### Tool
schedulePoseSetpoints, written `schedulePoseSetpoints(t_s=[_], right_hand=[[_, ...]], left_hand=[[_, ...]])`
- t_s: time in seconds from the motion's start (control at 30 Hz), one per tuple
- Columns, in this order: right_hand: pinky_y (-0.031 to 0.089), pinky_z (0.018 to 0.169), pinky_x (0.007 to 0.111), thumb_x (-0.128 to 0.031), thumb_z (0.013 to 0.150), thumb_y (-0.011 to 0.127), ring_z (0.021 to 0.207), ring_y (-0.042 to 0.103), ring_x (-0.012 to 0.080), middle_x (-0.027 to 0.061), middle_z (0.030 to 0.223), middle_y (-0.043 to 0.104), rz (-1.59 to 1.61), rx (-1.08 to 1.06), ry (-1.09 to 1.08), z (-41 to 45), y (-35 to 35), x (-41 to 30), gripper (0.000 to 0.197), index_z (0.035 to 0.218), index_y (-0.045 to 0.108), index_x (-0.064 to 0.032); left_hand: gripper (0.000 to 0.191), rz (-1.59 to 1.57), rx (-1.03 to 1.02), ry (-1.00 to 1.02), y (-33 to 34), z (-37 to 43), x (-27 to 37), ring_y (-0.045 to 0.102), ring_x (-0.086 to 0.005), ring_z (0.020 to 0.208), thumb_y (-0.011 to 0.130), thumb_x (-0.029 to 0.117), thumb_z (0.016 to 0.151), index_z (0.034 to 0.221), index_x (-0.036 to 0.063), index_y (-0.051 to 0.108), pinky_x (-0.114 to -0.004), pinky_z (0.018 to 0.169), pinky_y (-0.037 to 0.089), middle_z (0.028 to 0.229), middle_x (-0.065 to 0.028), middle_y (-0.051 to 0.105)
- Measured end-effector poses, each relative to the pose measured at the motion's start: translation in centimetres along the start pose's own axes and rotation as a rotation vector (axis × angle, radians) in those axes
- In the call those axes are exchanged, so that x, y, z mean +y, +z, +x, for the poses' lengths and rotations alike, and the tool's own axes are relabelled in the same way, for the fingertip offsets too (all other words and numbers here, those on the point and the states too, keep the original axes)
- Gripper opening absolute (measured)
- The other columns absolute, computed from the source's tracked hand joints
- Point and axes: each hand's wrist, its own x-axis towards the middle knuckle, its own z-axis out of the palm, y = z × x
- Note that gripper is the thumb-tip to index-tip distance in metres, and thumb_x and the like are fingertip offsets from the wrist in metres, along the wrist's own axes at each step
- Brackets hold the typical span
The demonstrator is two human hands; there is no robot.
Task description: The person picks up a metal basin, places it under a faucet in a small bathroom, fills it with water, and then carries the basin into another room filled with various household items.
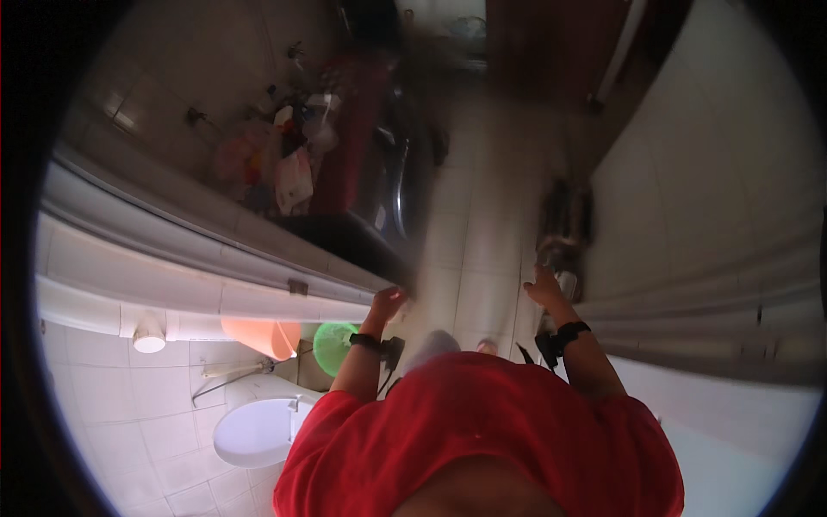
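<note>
My left hand is at the end of a white door frame, its fingers near or on the edge; whether it grips it I cannot tell. On the other side, my right hand reaches forward beside a dark, blurred rack against the right wall. The hand overlaps the rack's near end, and contact is unclear. Both wrists wear black straps with small devices. Tiled floor lies between my hands.
Left ahead, a dark washing machine stands beside a red surface with bottles and bags. Behind the frame are an orange container, a green basin and a toilet lid. A brown door stands farther ahead.
</note>
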Motion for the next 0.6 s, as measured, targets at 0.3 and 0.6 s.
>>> schedulePoseSetpoints(t_s=[0.3,0.6], right_hand=[[0.047,0.050,0.036,-0.017,0.079,0.054,0.065,0.058,0.0239,0.0146,0.067,0.056,0.395,-0.217,0.126,15.6,-11.1,9.6,0.017,0.080,0.057,-0.0003],[0.046,0.042,0.031,-0.016,0.077,0.057,0.048,0.058,0.0198,0.0095,0.063,0.059,0.134,0.008,0.276,28.2,-19.1,23.8,0.014,0.075,0.057,-0.0025]], left_hand=[[0.042,-0.254,-0.129,0.420,0.6,15.8,27.2,0.053,-0.0179,0.094,0.063,0.030,0.076,0.109,0.0058,0.055,-0.031,0.077,0.045,0.105,-0.0089,0.056],[0.032,-0.602,-0.228,0.114,5.3,41.1,47.0,0.056,-0.0143,0.066,0.062,0.027,0.076,0.098,0.0029,0.058,-0.026,0.056,0.044,0.076,-0.0043,0.059]])
